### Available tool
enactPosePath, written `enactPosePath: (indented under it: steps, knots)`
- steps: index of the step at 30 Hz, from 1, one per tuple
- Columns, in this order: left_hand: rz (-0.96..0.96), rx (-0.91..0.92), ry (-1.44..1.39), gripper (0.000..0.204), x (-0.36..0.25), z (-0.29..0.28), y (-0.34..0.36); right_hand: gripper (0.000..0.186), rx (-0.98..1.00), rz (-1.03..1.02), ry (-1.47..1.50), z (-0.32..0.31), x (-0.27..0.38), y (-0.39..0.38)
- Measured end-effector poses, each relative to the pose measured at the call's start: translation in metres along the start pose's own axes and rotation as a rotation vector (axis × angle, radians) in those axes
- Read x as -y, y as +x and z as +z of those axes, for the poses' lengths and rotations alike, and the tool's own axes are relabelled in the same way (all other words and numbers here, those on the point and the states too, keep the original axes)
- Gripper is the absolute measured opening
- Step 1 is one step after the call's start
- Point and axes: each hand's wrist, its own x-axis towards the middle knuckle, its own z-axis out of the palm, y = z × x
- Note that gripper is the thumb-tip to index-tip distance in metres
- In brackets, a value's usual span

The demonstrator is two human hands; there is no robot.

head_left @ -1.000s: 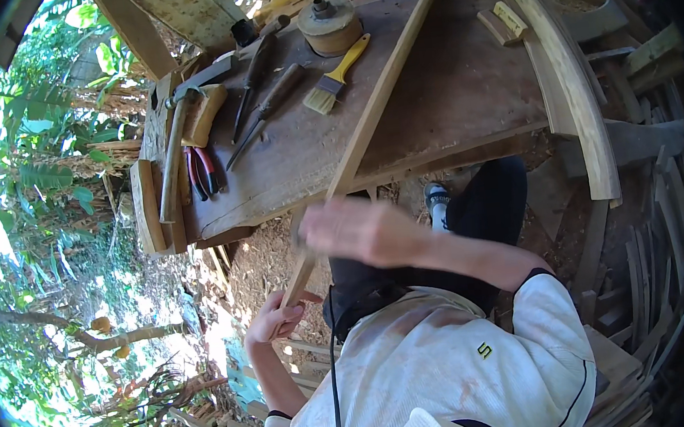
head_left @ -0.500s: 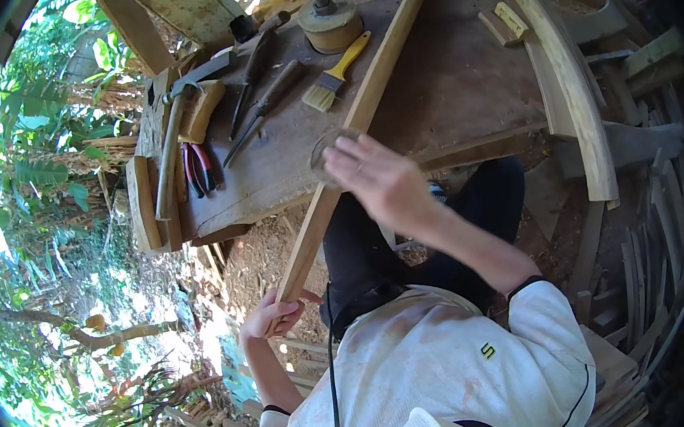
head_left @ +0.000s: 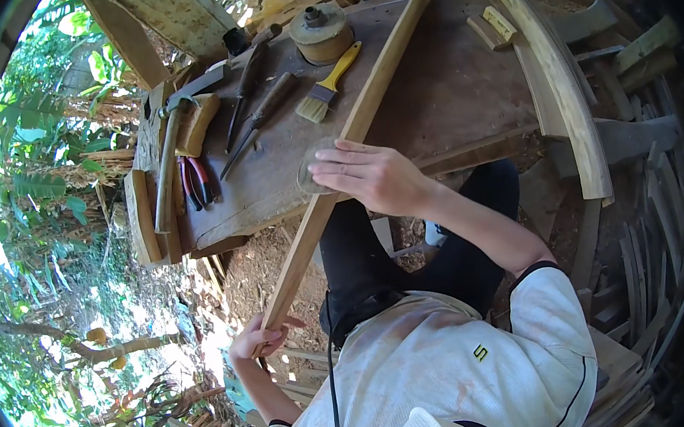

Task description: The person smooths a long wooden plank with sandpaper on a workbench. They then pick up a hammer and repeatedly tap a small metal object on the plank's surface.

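My left grip [head_left: 257, 338] pinches the wooden strip [head_left: 304, 244] at its near end; midway, my right grip [head_left: 373, 177] clasps a round pad [head_left: 309, 173].

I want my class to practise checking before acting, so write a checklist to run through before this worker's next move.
1. Left hand gripping the wooden strip's near end: ok.
2. Right hand over the round pad, pad on the strip: ok.
3. Brush apart from the strip: ok.
4. Loose tools off the table: not ok; pliers lie near its left end.
5. Strip's underside resting firmly on the table: cannot tell; contact is hidden.
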Motion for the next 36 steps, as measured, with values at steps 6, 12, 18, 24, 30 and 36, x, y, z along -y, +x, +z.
enactPosePath:
  steps: [6, 12, 18, 24, 30, 36]
  knots:
    - [0.016, 0.038, 0.044, 0.063, 0.012, -0.031, -0.025, 0.020, -0.109, 0.176, -0.354, -0.053, -0.100, 0.006]
    - [0.014, -0.081, 0.004, 0.074, 0.062, -0.070, -0.077, 0.022, 0.082, 0.042, -0.091, -0.043, -0.088, 0.010]
    - [0.032, -0.099, -0.088, 0.078, 0.083, -0.095, -0.103, 0.022, 0.001, 0.191, -0.263, -0.065, -0.134, 0.012]
    - [-0.049, -0.104, -0.170, 0.084, 0.092, -0.103, -0.121, 0.024, -0.025, 0.232, -0.260, -0.090, -0.142, 0.007]
    - [-0.012, -0.112, -0.139, 0.080, 0.092, -0.097, -0.117, 0.025, 0.062, 0.112, -0.100, -0.041, -0.079, 0.013]
    - [0.023, -0.128, -0.038, 0.067, 0.062, -0.065, -0.063, 0.031, 0.163, -0.007, 0.006, 0.031, 0.018, -0.010]
